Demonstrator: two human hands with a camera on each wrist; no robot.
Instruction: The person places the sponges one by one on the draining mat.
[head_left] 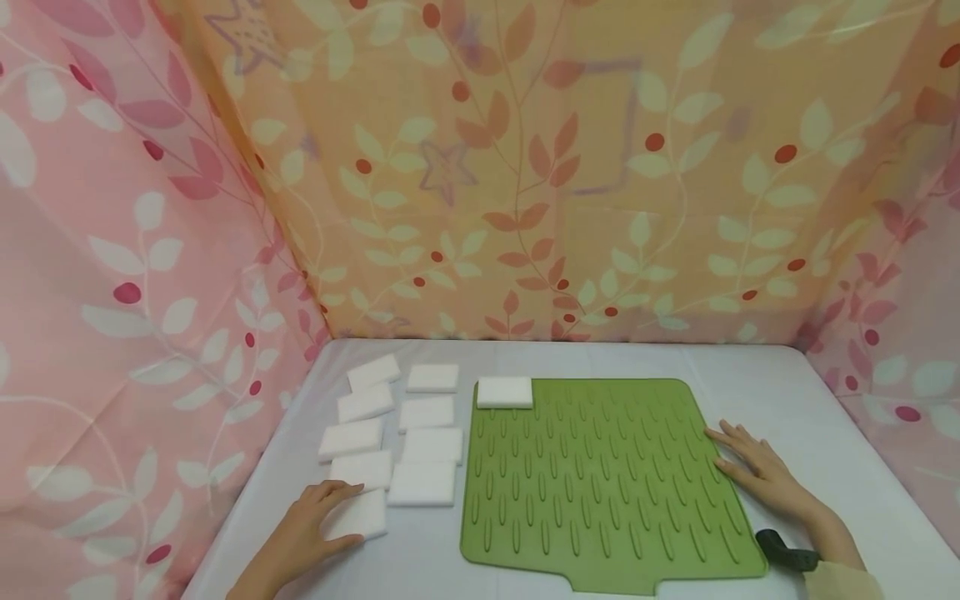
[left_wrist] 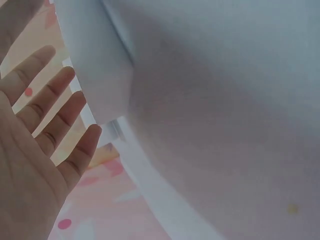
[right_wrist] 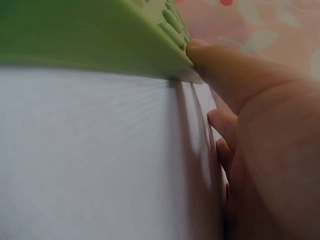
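Note:
Over the nearest white sponge block (head_left: pixel 362 515) of a group at the left lies my left hand (head_left: pixel 300 525). Its thumb is by the block's near side and its fingers reach along the far side. The left wrist view shows that hand (left_wrist: pixel 30 145) with fingers spread and fairly straight beside a white block edge (left_wrist: pixel 95 60). My right hand (head_left: pixel 765 475) rests at the right edge of a green ridged mat (head_left: pixel 600 467). In the right wrist view, the thumb (right_wrist: pixel 225 65) touches the mat's edge (right_wrist: pixel 100 35). Another white sponge block (head_left: pixel 505 392) lies on the mat's far left corner.
Several more white sponge blocks (head_left: pixel 426 483) lie in two uneven columns left of the mat, some overlapping. A white cloth (head_left: pixel 570 358) covers the table. Patterned curtains (head_left: pixel 480 208) hang behind and at both sides. A black strap (head_left: pixel 783 554) is on the right wrist.

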